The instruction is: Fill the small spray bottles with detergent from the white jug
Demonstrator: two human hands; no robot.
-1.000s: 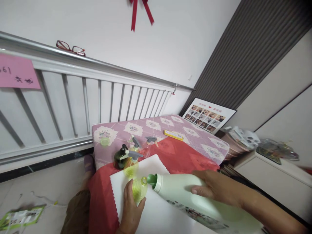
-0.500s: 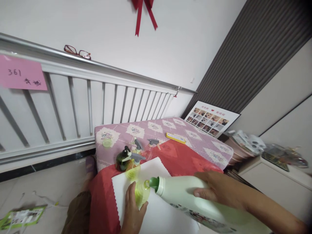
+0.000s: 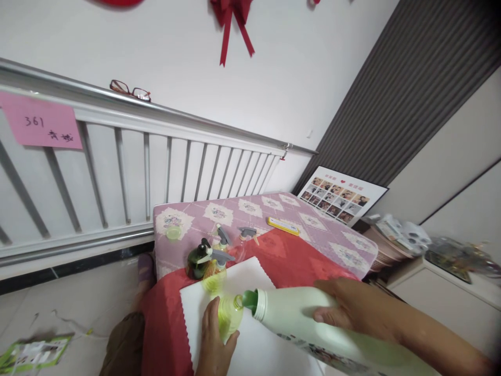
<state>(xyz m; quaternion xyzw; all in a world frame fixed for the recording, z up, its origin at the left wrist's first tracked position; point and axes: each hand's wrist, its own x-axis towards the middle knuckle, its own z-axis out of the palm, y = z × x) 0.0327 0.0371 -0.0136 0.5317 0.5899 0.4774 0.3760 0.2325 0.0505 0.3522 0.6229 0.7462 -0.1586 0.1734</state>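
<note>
My left hand (image 3: 213, 342) is wrapped round a small clear yellow-green bottle (image 3: 229, 314) standing on a white sheet (image 3: 250, 339). My right hand (image 3: 346, 305) grips a big pale green jug (image 3: 309, 329), tipped over so its green spout (image 3: 249, 300) touches the small bottle's mouth. Just behind stand a dark green spray bottle (image 3: 197, 258) and a yellow one with a grey trigger head (image 3: 216, 269).
A red cloth (image 3: 297, 256) covers the near part of a table with a pink patterned cover (image 3: 235, 209). On it lie two more grey-topped spray bottles (image 3: 245, 235), a small green cap (image 3: 173, 232) and a yellow strip (image 3: 283, 225). White railing (image 3: 117, 172) behind; cluttered cabinet (image 3: 430, 261) at right.
The view has tilted up slightly, so everything sits a little lower and to the right. Both hands keep their hold, the jug's spout still at the small bottle's mouth.
</note>
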